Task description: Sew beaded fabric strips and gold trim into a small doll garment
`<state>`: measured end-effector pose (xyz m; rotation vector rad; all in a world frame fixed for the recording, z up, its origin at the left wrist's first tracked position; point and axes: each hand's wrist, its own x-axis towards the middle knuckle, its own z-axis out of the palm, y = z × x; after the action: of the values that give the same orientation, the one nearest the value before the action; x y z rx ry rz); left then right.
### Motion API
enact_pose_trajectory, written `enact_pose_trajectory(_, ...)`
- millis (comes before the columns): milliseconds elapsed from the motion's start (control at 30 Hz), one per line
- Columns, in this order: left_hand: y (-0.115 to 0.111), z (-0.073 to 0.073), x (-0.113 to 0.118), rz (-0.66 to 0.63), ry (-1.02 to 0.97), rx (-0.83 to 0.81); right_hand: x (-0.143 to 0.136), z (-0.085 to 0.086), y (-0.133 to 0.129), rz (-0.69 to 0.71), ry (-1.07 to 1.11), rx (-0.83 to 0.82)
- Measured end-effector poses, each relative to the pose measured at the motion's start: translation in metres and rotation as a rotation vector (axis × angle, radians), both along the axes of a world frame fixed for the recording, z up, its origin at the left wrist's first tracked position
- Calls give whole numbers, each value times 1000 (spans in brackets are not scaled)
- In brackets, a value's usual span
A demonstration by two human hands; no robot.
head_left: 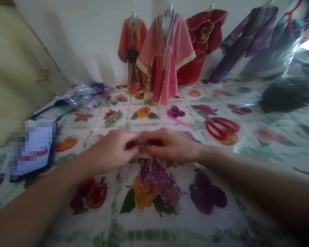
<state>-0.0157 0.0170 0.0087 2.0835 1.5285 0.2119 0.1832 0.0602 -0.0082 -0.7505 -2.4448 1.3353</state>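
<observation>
My left hand (118, 147) and my right hand (167, 144) meet at the middle of the table, fingertips together and bent. Between them they pinch a small beaded piece of purple fabric (167, 185). Two strips of it, dotted with beads, hang down toward me over a printed yellow flower. A pale band shows at its top, just under my fingers. The fingertips themselves are blurred, and the upper part of the piece is hidden behind them.
Red-handled scissors (222, 128) lie right of my hands, near a pink stick (178, 120). A green-rimmed dish of beads (113, 118) sits beyond my left hand. A phone (34, 151) rests at left. Small doll robes (164, 58) stand along the wall, with plastic bags (86, 96) at back left.
</observation>
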Motion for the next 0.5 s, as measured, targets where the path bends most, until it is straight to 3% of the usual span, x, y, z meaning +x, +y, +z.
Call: enact_pose_trajectory(500, -1, 1, 1, -24, -20, -13, 0, 0, 0, 3, -5, 3)
